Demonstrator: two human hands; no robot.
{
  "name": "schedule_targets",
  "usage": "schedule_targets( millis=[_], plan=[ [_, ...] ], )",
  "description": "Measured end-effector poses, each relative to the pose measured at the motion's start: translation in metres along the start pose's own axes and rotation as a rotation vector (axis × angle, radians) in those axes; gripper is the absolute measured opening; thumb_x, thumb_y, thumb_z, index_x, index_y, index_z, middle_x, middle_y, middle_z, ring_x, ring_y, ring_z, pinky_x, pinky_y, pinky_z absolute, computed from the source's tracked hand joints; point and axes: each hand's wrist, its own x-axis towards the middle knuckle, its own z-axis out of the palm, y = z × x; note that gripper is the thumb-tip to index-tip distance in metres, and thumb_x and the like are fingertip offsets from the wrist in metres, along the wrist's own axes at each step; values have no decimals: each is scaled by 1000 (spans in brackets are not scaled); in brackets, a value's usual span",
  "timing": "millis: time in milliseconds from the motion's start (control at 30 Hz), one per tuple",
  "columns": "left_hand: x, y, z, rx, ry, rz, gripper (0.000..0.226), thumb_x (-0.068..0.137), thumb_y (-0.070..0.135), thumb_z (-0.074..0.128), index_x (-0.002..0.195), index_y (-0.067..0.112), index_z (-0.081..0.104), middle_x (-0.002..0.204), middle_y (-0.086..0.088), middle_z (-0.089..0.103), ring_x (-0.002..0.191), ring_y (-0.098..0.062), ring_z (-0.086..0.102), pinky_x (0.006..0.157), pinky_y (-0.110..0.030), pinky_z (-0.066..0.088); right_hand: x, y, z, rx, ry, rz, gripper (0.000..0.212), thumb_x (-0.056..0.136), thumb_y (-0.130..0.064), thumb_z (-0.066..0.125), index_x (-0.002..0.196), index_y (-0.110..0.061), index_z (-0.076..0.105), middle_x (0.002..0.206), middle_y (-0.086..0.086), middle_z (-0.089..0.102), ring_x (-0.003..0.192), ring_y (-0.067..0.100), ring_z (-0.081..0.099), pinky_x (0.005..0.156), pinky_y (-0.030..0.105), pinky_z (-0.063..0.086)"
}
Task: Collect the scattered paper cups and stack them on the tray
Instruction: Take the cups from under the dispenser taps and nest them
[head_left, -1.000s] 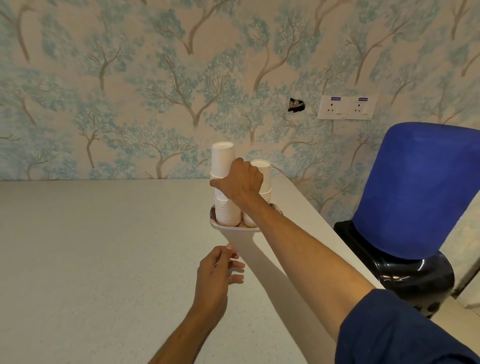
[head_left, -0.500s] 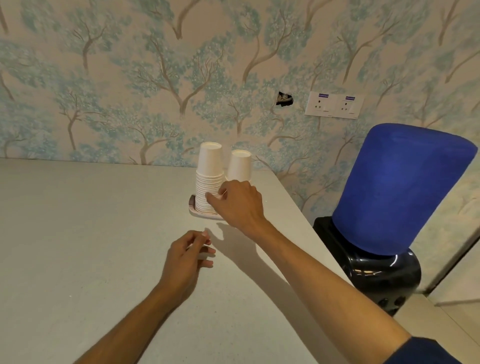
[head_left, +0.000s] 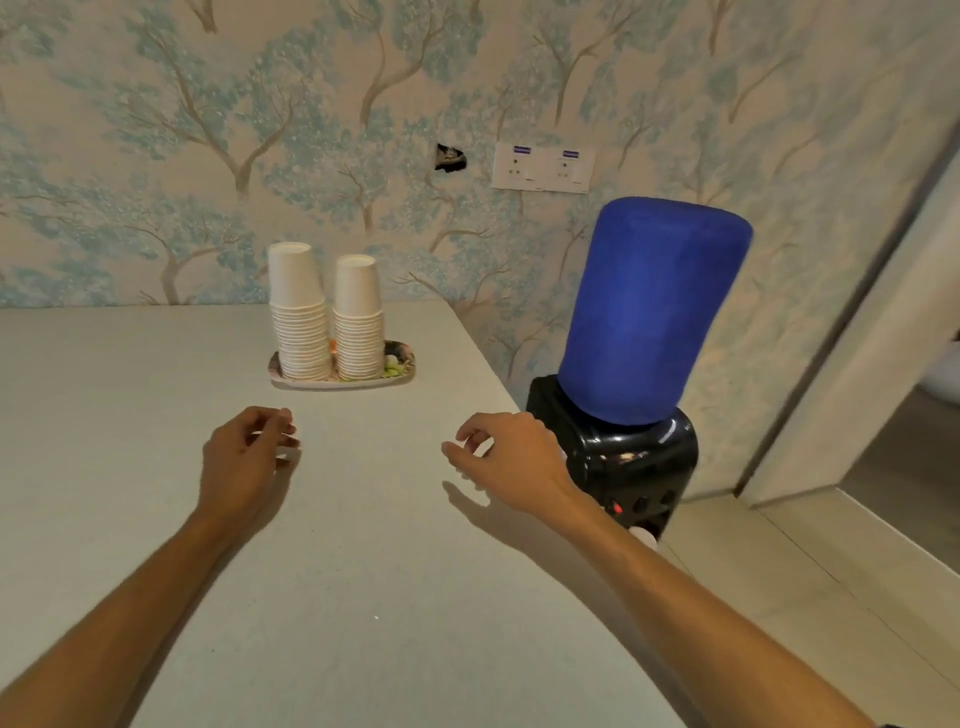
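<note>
On the tabletop (head_left: 389, 545), two cup stacks (head_left: 301, 322) stood upright on the tray (head_left: 400, 375). Both hands, left (head_left: 241, 467) and right (head_left: 511, 460), hovered loosely curled, holding nothing. Recommended: check both stacks sit square, touching neither.

On the table (head_left: 156, 467) a tray (head_left: 400, 375) sits toward the far edge, near the wall (head_left: 156, 130) at 12 o'clock. Two stacks of upturned cups stand side by side on the tray: the taller stack (head_left: 298, 312) at its 9 o'clock end, the shorter stack (head_left: 358, 319) just beside it toward 3 o'clock. The left hand (head_left: 244, 462) and the right hand (head_left: 511, 457) hover over the table at the tray's 6 o'clock, well apart. Off the table's edge at 3 o'clock stands a water dispenser (head_left: 631, 457) with a covered bottle (head_left: 649, 312) on top. A socket plate (head_left: 543, 167) is on the wall behind, at 1 o'clock from the tray.
</note>
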Motion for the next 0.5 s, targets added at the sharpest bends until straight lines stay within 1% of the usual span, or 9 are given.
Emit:
schedule_targets(
  millis=[100,200,233,300,400,500],
  plan=[
    [-12,4,2,202,-53,111,16,95,35,55,93,24,66,86,0,72,79,-22,71,64,-34,56,-34,31,-21,64,56,112,38,87,-55,61,107,-24,71,91,-12,73,79,9,69,82,40,57],
    [-32,13,20,174,-127,99,5,92,28,63,92,25,68,83,1,72,77,-23,70,67,-41,59,-67,69,-39,92,132,192,33,87,-53,64,103,-25,73,86,-13,73,75,4,67,78,38,59],
    [-40,18,28,167,-147,109,5,92,27,64,91,25,68,79,2,72,74,-22,70,65,-40,59,-77,83,-44,109,163,221,29,87,-50,66,100,-25,74,83,-14,73,73,2,67,77,36,59],
    [-56,30,48,188,-195,163,11,93,29,60,86,27,68,73,5,71,66,-18,68,60,-35,56,-95,112,-54,120,208,289,23,86,-47,68,95,-27,74,81,-15,72,73,-1,66,75,32,59],
    [-84,48,90,207,-277,216,17,95,29,55,84,26,68,68,10,68,59,-13,64,57,-25,48,-116,155,-67,85,200,369,20,86,-47,68,91,-28,73,77,-15,71,72,-2,66,72,27,58],
    [-108,60,142,178,-370,209,19,95,25,56,81,23,69,62,3,66,54,-11,60,55,-20,45,-132,202,-74,65,191,414,18,85,-48,67,85,-30,72,70,-15,69,65,-1,64,63,24,53]
  ],
)
